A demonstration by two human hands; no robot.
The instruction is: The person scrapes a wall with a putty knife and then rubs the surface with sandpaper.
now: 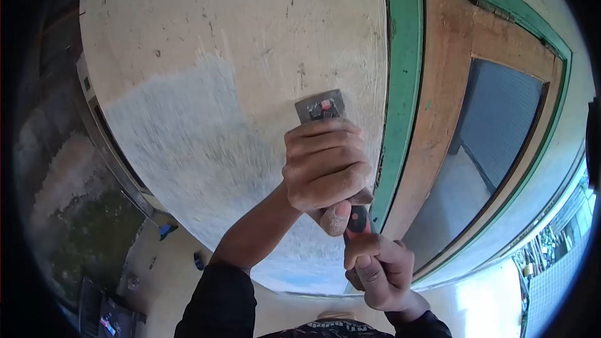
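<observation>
A scraper (320,106) with a flat dark metal blade lies against the cream part of a wall (269,37). My left hand (327,166) is wrapped round the upper part of the tool, just below the blade. Lower down, my right hand (380,270) grips the end of its black and red handle (358,220). Left of the blade, a rough whitish-blue patch (181,119) covers much of the wall. How the blade's edge meets the wall is hard to tell.
Right of the wall stands a green door frame (404,56) around a wooden door (447,44) with a glass pane. A blue object (167,231) and a dark item (199,260) lie on the floor at lower left.
</observation>
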